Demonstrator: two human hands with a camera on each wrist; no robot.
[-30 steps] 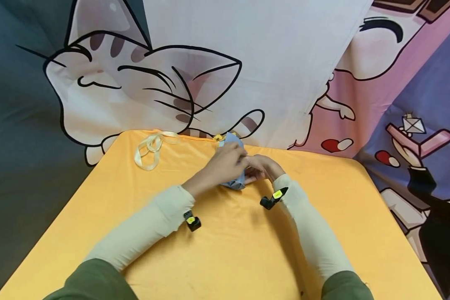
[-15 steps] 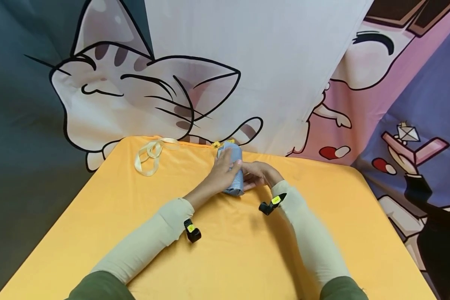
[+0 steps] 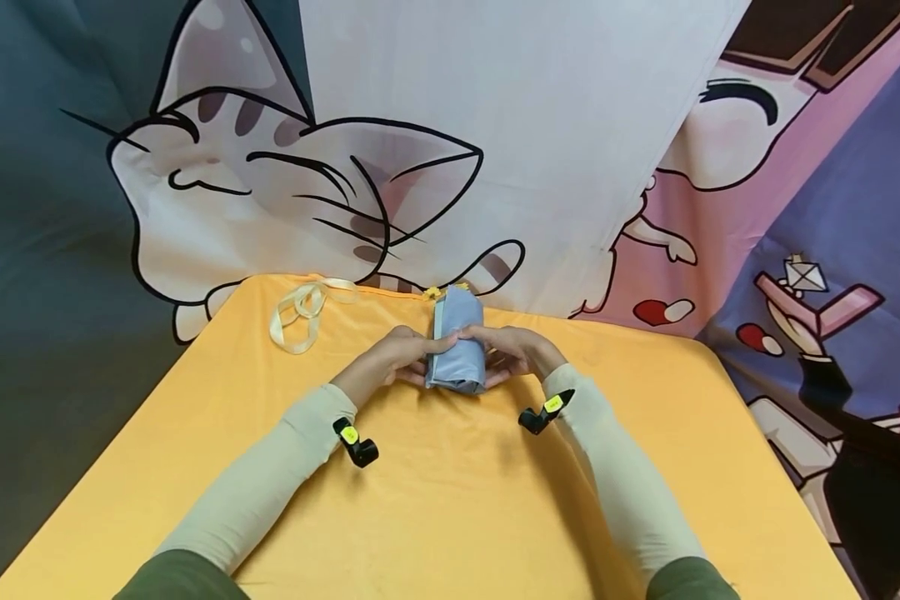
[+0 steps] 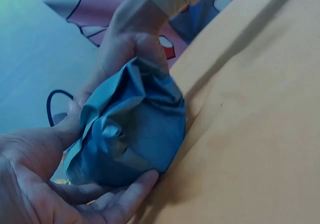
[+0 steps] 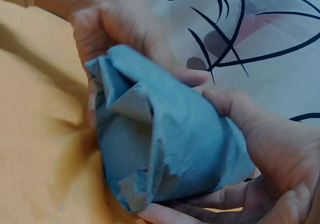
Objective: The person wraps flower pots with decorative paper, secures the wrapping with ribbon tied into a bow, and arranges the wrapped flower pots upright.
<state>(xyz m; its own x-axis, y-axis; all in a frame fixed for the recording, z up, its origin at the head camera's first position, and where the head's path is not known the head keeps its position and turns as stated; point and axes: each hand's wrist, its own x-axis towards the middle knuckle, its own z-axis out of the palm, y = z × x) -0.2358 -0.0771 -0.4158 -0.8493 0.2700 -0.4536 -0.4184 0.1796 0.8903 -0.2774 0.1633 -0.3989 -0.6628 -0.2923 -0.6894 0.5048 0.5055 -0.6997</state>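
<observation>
Between my two hands lies a roll of blue wrapping paper (image 3: 457, 333), a bundle with small yellow flowers (image 3: 432, 292) showing at its far end. My left hand (image 3: 405, 350) grips the roll from the left, its thumb across the top and fingers underneath. From the right side my right hand (image 3: 513, 350) holds it the same way, and the thumbs meet near the middle. In the right wrist view the near end of the paper (image 5: 185, 129) is crumpled and folded inward. Flower stems inside the wrap are hidden.
A loosely coiled cream ribbon (image 3: 300, 317) lies at the back left of the table with the yellow cloth (image 3: 450, 500). Behind the table's far edge hangs a curtain printed with a cartoon cat (image 3: 270, 200).
My left hand has come off the top of the paper roll and moved down to grip its left side. My right hand stays at the right side.
</observation>
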